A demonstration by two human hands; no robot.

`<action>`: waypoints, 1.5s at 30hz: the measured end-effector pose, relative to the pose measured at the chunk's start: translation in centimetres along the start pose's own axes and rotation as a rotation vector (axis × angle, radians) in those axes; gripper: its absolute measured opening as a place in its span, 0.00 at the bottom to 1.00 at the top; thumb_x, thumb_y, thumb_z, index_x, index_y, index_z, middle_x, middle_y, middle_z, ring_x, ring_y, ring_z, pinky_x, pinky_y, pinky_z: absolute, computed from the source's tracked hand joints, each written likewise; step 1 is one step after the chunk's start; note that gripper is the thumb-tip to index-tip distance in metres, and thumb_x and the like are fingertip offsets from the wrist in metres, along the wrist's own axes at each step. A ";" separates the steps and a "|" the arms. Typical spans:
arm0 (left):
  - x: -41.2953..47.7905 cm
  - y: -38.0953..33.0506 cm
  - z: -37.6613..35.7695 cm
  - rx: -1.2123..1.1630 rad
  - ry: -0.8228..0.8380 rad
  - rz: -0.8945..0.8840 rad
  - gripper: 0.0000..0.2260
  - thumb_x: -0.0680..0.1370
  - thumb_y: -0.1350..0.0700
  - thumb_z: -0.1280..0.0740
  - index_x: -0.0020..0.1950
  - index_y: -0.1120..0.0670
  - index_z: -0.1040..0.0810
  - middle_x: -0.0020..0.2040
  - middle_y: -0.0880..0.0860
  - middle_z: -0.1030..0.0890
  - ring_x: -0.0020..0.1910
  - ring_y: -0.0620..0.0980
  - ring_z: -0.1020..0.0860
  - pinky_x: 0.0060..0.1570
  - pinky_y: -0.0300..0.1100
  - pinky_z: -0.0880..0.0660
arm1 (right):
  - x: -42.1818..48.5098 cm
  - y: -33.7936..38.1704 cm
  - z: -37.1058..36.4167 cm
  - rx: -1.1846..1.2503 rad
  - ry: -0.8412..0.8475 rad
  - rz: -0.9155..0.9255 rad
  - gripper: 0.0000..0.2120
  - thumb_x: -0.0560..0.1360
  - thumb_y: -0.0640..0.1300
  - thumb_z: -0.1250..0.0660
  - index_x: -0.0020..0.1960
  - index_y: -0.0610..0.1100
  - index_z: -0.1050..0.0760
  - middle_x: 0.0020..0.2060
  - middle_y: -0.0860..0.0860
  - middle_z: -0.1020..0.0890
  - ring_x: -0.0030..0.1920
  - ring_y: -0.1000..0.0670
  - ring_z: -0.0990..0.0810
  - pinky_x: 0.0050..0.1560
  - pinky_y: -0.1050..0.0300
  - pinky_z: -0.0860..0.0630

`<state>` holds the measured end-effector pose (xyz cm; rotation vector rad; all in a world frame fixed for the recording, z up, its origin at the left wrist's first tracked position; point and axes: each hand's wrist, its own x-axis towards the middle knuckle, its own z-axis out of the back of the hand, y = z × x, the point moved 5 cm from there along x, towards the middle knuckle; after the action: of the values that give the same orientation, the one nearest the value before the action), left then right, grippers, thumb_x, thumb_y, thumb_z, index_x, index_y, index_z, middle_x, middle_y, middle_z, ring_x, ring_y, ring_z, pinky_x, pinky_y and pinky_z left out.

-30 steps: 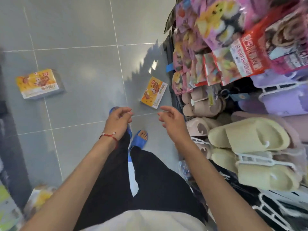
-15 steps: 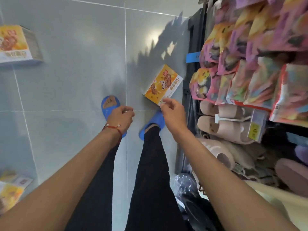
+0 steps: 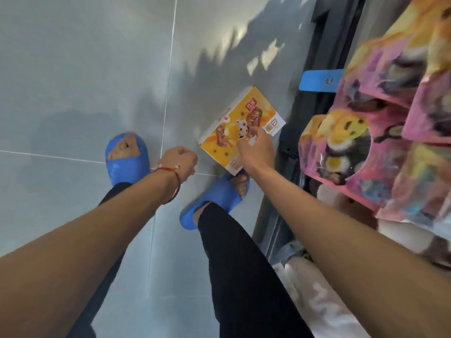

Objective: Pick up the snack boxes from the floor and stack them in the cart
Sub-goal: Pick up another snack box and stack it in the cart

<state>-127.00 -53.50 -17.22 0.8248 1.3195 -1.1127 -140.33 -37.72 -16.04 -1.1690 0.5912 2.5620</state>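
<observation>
Right hand (image 3: 256, 148) is resting bent fingers on the yellow snack box (image 3: 227, 142); can't tell if it's actually gripping. Left hand (image 3: 181, 162) is hanging fisted, holding nothing. Box is lying flat on the tile floor (image 3: 85, 69), just beyond the right blue slipper (image 3: 219, 193), beside the dark shelf base (image 3: 289, 147).

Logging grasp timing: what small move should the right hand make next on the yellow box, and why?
Probably lower the right hand and close thumb and fingers over an edge of the yellow cardboard snack box. The box lies flat on the grey tiled floor, the hand is above its face, and no edge looks gripped yet.
</observation>
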 end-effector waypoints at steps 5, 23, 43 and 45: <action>6.2 -0.7 -2.8 0.037 -0.013 0.072 0.08 0.80 0.51 0.36 0.52 0.56 0.26 0.56 0.58 0.22 0.54 0.61 0.18 0.57 0.55 0.21 | 7.1 -0.5 -0.8 -0.139 -0.123 0.142 0.26 0.80 0.53 0.35 0.76 0.47 0.33 0.73 0.48 0.31 0.74 0.45 0.33 0.74 0.42 0.32; 8.4 0.3 -1.5 -0.175 -0.259 -0.024 0.11 0.70 0.51 0.26 0.39 0.57 0.22 0.46 0.60 0.16 0.49 0.60 0.17 0.58 0.55 0.21 | 7.6 -1.3 -0.2 0.115 -0.158 -0.126 0.39 0.73 0.70 0.32 0.71 0.44 0.35 0.67 0.46 0.28 0.66 0.42 0.25 0.68 0.41 0.27; 6.8 -1.9 7.7 -0.122 -0.294 -0.238 0.33 0.67 0.47 0.19 0.67 0.52 0.28 0.59 0.49 0.20 0.50 0.44 0.20 0.52 0.43 0.21 | 4.0 -2.3 -6.3 0.390 0.152 -0.097 0.35 0.71 0.58 0.22 0.70 0.51 0.37 0.60 0.57 0.23 0.58 0.57 0.22 0.66 0.51 0.24; 7.6 -2.9 7.2 -0.046 -0.235 -0.332 0.40 0.67 0.49 0.19 0.74 0.50 0.33 0.63 0.48 0.23 0.54 0.42 0.22 0.56 0.40 0.24 | 4.3 -1.7 -6.2 0.391 0.128 -0.043 0.45 0.68 0.65 0.24 0.78 0.53 0.40 0.68 0.55 0.25 0.66 0.53 0.24 0.71 0.47 0.26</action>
<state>-128.11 -62.32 -23.45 0.4322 1.3047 -1.3871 -138.36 -38.79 -23.41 -1.1912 1.0288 2.2089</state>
